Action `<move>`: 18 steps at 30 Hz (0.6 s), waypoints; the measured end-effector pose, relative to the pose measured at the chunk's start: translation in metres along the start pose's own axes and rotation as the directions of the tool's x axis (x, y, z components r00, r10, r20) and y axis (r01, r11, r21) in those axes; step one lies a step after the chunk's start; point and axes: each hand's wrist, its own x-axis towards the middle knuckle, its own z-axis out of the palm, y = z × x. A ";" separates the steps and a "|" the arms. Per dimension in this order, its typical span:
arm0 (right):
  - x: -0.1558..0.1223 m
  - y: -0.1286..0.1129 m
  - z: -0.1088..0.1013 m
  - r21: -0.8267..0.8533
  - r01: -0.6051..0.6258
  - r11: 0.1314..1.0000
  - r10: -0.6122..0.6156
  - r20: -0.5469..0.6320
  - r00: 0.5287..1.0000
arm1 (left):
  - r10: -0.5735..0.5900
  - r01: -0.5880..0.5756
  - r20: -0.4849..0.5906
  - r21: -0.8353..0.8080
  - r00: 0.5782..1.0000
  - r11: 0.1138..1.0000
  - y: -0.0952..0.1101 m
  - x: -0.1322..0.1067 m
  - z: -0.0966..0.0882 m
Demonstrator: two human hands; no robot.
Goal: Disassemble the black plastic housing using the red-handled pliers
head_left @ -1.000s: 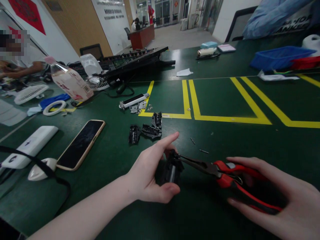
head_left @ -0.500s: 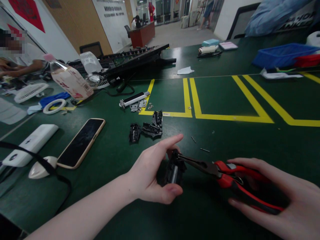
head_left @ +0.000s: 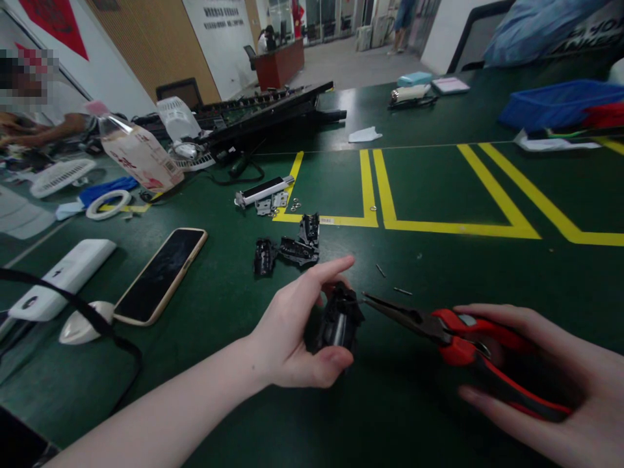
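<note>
My left hand (head_left: 297, 331) grips a black plastic part (head_left: 341, 318) with a shiny metal cylinder in it, fingers behind and thumb in front. Around the red handles of a pair of needle-nose pliers (head_left: 448, 335) my right hand (head_left: 541, 364) is wrapped. The plier tips are just right of the black part, by a thin pin or wire that sticks out of it; whether they touch the pin I cannot tell. Two thin metal pins (head_left: 402, 291) lie on the green table beyond the pliers. Several broken-looking black plastic pieces (head_left: 297, 250) rest past my left hand.
At left lie a phone (head_left: 160, 276), a white device (head_left: 63, 279) and a black strap (head_left: 82, 309). A white-and-black part (head_left: 266, 190) with small metal plates sits farther back. Beyond are a bottle (head_left: 139, 153), a blue tray (head_left: 556, 107) and yellow tape outlines (head_left: 463, 229). Other people sit around the table.
The plier tips have drawn back to the right, off the black part's upper end. My left hand still holds the part in nearly the same place.
</note>
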 end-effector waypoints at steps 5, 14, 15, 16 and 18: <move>-0.004 -0.003 0.002 -0.050 0.015 0.999 -0.017 -0.045 0.999 | -0.016 0.016 0.014 -0.013 1.000 1.000 0.002 0.000 -0.001; 0.001 0.003 -0.007 0.027 0.233 0.972 -0.235 0.073 0.969 | -0.001 0.001 0.021 -0.029 1.000 1.000 -0.001 -0.001 0.001; 0.002 0.003 -0.007 0.024 0.242 0.970 -0.243 0.070 0.968 | 0.002 -0.002 0.020 -0.029 1.000 1.000 -0.001 -0.001 0.001; 0.003 0.002 -0.007 0.020 0.248 0.968 -0.249 0.065 0.966 | 0.005 -0.004 0.019 -0.028 1.000 1.000 -0.001 -0.001 0.001; 0.003 0.001 -0.007 0.008 0.257 0.967 -0.257 0.065 0.964 | 0.006 -0.006 0.019 -0.025 1.000 1.000 -0.001 -0.001 0.000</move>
